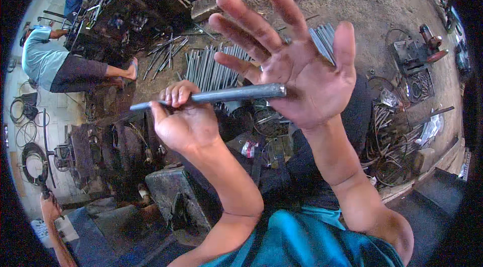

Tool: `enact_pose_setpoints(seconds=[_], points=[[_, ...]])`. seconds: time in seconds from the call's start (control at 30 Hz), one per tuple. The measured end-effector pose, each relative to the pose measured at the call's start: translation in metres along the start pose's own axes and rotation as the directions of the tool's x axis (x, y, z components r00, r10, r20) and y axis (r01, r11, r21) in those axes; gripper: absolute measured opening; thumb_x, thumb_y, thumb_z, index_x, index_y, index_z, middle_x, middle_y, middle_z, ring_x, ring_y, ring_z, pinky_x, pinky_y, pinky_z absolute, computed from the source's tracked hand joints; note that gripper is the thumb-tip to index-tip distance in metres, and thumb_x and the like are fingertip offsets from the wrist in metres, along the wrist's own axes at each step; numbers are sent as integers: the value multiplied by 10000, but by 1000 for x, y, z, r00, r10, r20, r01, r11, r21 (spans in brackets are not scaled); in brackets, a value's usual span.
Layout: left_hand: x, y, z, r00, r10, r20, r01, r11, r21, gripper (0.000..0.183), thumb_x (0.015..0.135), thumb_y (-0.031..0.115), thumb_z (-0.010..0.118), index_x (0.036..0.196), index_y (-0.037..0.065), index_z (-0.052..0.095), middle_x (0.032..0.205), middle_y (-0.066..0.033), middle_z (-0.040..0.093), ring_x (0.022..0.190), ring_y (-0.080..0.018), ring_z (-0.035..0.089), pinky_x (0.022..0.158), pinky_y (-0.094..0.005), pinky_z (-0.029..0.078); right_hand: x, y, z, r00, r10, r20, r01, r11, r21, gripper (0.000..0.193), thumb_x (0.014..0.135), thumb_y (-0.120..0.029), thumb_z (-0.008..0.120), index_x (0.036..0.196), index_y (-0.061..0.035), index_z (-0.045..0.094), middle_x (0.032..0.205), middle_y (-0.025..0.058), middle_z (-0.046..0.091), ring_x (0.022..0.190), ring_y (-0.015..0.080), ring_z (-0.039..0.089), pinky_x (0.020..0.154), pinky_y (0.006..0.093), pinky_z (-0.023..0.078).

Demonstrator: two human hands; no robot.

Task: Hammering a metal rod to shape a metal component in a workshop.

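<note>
My left hand (188, 123) is closed around a grey metal rod (236, 93), held up nearly level in front of me. The rod's left end sticks out past the thumb. Its right end, a bright cut face, lies in front of the lower palm of my right hand (312, 78); I cannot tell whether they touch. That right hand is open, palm toward me, fingers and thumb spread apart. Behind the hands, a row of similar metal rods (206, 68) lies on the ground, partly hidden by my fingers, and more rods (322, 40) show beside my right thumb.
A dark workbench (126, 20) piled with metal pieces stands far left, with a person (48, 61) beside it. Another person's hand (50, 209) grips a tool at lower left. A metal block (176, 194) sits near my left arm. At right are a machine (420, 53) and bent rods (385, 136).
</note>
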State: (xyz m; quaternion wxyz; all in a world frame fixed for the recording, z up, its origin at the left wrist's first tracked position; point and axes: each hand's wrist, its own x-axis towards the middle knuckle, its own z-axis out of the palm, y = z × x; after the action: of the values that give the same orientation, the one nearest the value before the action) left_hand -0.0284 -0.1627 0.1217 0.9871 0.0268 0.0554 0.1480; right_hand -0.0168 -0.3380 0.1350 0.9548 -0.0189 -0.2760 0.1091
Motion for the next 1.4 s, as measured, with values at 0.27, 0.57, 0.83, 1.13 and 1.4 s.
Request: enact_pose_setpoints(seconds=[0.27, 0.57, 0.83, 1.13, 1.4], points=[[15, -10, -32, 934, -283, -219, 220, 937, -272, 433, 1020, 394, 344, 779, 39, 410, 714, -53, 412, 628, -178, 408, 604, -298, 414, 4, 9, 13, 991, -131, -37, 131, 991, -3, 789, 920, -652, 304, 1522, -167, 147, 1554, 254, 49, 1441, 419, 40, 1131, 588, 119], [31, -13, -63, 919, -367, -146, 350, 928, -131, 424, 1008, 423, 382, 786, 65, 425, 638, 1, 353, 536, -119, 338, 476, -257, 327, 0, -27, -20, 986, -101, -136, 81, 986, -144, 725, 958, -569, 295, 1475, -63, 246, 1513, 256, 205, 1401, 416, 193, 1124, 547, 189], [34, -10, -163, 657, -582, -479, 742, 387, 547, 385, 981, 460, 453, 781, 132, 440, 565, 76, 255, 421, -43, 219, 360, -221, 166, -69, -93, -256, 454, -366, -812, -699, 419, -580, 328, 919, -321, 519, 1060, -31, 577, 957, 119, 666, 851, 221, 626, 743, 383, 487], [7, -30, -244, 687, -341, -641, 695, 53, 717, 411, 963, 485, 485, 753, 136, 426, 544, 49, 359, 392, -67, 347, 349, -242, 291, -107, -43, -309, -65, -23, -998, -949, 311, 54, 721, 781, -613, 579, 1124, 20, 542, 1099, 177, 572, 922, 351, 577, 821, 547, 476], [3, -41, -256, 883, -258, -393, 226, -500, 836, 460, 956, 389, 486, 882, -41, 631, 782, -291, 618, 824, -473, 603, 716, -501, 449, -119, -46, -386, -137, 230, -964, -946, 259, 196, 558, 726, -570, 636, 1070, -130, 630, 1026, 101, 651, 943, 304, 601, 766, 519, 496]])
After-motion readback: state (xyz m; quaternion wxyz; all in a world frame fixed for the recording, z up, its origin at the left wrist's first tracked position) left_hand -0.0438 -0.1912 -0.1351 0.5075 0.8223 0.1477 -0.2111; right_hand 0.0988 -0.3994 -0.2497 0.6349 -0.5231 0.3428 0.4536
